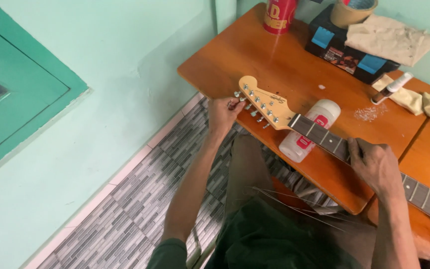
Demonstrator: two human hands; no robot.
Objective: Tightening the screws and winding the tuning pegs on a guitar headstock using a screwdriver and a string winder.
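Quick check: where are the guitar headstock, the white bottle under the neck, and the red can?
guitar headstock [267, 102], head view, middle of its pale wooden face.
white bottle [324, 112], head view, upper body beside the neck.
red can [278, 15], head view, middle of its side.

glossy wood headstock [265, 102], metal tuners [238, 95], wood table [255, 55].

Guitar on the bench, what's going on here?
A person has a guitar neck lying across an orange wooden table. Their left hand pinches a tuning peg at the headstock; their right hand presses down on the fretboard. A white bottle lies under the neck. Loose strings trail over their lap.
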